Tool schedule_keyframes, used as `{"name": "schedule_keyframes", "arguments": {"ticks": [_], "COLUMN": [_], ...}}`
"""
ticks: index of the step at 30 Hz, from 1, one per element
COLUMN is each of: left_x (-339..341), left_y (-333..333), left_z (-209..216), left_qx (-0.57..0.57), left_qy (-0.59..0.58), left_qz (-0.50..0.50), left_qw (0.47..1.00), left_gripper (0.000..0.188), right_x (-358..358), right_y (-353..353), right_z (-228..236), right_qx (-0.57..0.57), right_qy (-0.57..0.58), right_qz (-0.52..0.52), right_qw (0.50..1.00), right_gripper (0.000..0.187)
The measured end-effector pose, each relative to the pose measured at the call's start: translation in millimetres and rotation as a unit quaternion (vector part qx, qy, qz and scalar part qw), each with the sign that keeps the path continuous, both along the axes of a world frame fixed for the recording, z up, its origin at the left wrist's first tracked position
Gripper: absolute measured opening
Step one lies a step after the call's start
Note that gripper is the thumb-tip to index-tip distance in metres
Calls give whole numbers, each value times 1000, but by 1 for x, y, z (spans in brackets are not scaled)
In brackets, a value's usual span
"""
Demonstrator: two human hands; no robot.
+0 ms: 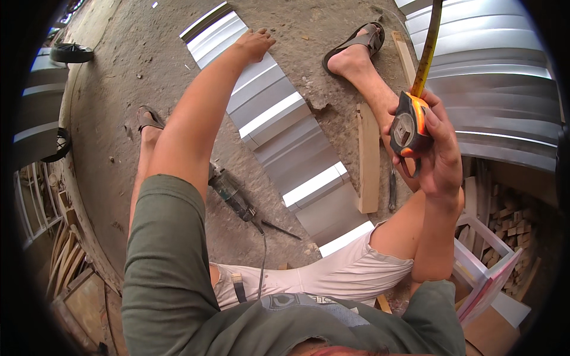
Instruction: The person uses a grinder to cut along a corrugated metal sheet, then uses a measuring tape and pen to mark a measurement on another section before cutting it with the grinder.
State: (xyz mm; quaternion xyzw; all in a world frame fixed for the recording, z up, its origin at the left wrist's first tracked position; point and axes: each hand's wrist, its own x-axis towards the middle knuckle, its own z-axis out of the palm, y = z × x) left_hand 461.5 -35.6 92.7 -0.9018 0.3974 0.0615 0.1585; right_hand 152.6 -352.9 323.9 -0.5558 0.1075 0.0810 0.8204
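A long strip of ribbed silver metal sheet [291, 130] lies slantwise on the ground, its near end by my shorts. My left hand [255, 45] rests near its far end, fingers stretched out over the right edge. On the right, my right hand [440, 142] is wrapped around an orange and black tape measure [409, 126], held up above my leg. Its yellow blade [428, 50] is drawn out and runs up past the top of the view. A power tool with a cord [230, 193] lies left of the strip, close to a thin dark rod [281, 229].
A wooden block [368, 157] lies right of the strip, beside a dark hand tool [392, 188]. Larger ribbed metal sheets [487, 89] fill the upper right. Below them are a white-framed stool [484, 261] and stacked wood pieces [513, 231]. Wheels [71, 53] stand at the left.
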Motion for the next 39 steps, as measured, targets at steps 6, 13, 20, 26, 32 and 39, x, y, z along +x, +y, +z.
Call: {"name": "schedule_keyframes", "arguments": {"ticks": [6, 13, 20, 26, 32, 39], "left_x": [13, -1, -50, -118, -149, -180], "left_y": [-15, -1, 47, 71, 78, 54], "left_z": [0, 86, 260, 378, 477, 594], "left_qx": [182, 229, 153, 155, 213, 356], "left_qy": [19, 11, 79, 40, -28, -15], "left_qz": [-18, -25, -66, -57, 78, 210], "left_qw": [983, 973, 983, 985, 974, 910], "left_gripper": [34, 24, 17, 15, 20, 35], "right_x": [-1, -8, -23, -39, -51, -47], "right_y": [7, 4, -7, -8, -3, -9], "right_z": [10, 10, 6, 13, 26, 6], "right_qx": [-4, 11, 30, 28, 4, -17], "right_qy": [29, 4, -14, -32, -51, -82], "right_qz": [-4, -19, -25, -7, 2, 23], "right_qw": [1000, 1000, 999, 999, 999, 996], "right_gripper": [62, 57, 51, 50, 52, 45]}}
